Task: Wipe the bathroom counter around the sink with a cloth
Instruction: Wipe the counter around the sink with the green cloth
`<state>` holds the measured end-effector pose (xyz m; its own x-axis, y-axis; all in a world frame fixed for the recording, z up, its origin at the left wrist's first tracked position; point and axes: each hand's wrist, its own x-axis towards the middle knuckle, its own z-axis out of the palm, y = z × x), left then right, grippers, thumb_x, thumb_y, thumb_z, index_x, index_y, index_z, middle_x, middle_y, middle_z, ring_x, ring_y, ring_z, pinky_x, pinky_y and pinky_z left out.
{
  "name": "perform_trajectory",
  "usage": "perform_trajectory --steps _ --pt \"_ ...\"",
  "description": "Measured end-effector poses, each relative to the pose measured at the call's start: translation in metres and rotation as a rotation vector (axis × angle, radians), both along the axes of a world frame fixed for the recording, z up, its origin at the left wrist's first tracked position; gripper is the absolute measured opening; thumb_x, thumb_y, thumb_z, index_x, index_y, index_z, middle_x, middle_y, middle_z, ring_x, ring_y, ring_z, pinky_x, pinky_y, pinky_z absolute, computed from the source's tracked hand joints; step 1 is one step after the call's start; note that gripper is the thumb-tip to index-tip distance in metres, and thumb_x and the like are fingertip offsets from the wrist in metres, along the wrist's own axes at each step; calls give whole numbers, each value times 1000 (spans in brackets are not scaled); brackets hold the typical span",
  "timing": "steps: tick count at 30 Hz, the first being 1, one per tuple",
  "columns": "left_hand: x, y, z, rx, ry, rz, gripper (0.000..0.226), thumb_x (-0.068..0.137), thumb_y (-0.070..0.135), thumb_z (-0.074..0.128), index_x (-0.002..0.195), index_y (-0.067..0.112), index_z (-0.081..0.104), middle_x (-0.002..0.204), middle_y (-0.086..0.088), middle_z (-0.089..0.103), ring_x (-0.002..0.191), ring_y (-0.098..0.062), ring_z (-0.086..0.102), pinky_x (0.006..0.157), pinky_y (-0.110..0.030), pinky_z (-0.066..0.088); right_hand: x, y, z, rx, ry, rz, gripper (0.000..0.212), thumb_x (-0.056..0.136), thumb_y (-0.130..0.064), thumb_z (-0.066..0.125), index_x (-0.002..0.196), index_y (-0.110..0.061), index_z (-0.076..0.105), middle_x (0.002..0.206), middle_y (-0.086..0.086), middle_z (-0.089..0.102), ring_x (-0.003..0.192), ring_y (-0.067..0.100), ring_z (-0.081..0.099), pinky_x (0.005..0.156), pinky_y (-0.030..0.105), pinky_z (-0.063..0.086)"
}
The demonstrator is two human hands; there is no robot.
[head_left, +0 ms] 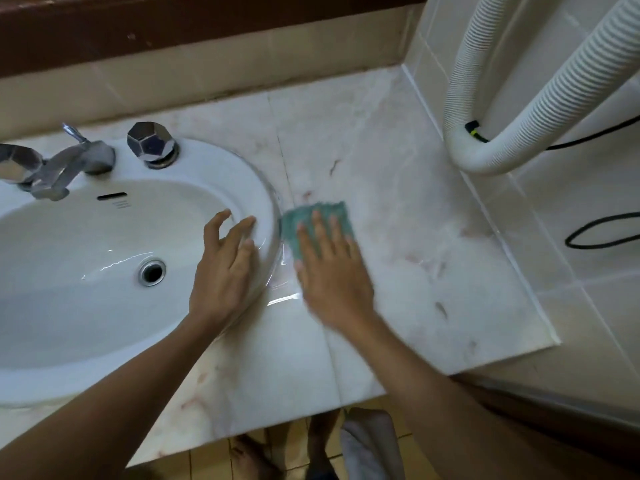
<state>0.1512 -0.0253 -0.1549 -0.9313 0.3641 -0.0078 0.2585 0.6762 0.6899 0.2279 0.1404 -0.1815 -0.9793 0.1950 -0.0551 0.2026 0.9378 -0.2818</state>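
Observation:
A green cloth lies flat on the pale marble counter, just right of the white oval sink. My right hand presses down on the cloth with fingers spread; the hand is motion-blurred. My left hand rests on the sink's right rim, fingers apart, holding nothing. Most of the cloth is hidden under my right hand's fingers.
A chrome faucet and faceted knob stand at the sink's back. A white corrugated hose and black cable hang over the tiled wall at right. The counter's front edge shows floor tiles and feet below.

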Motion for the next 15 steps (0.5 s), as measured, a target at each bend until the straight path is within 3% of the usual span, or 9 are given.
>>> perform_trajectory --steps 3,8,12,15 --pt "1 -3 -1 10 -22 29 42 98 44 30 134 36 51 148 17 25 115 -16 53 87 -33 39 76 3 6 9 -53 144 59 99 -42 25 154 -26 11 162 0 3 149 20 -2 119 39 9" --pt "0 1 0 6 -63 48 37 96 43 35 129 39 51 145 16 26 111 -15 55 84 -32 37 131 114 5 72 -106 -182 59 97 -49 10 152 -35 -4 161 -5 -9 148 17 -10 118 43 9" --pt "0 3 2 58 -91 59 37 92 47 36 123 41 54 143 15 28 108 -8 52 84 -29 35 85 164 4 120 -89 -368 68 92 -47 12 152 -16 22 159 14 18 145 35 18 115 52 22" --pt "-1 2 4 86 -108 55 39 91 49 34 122 39 56 142 14 29 102 -1 52 82 -22 34 36 137 -2 93 -85 -490 70 91 -44 14 149 -9 28 155 22 24 141 42 24 114 53 22"
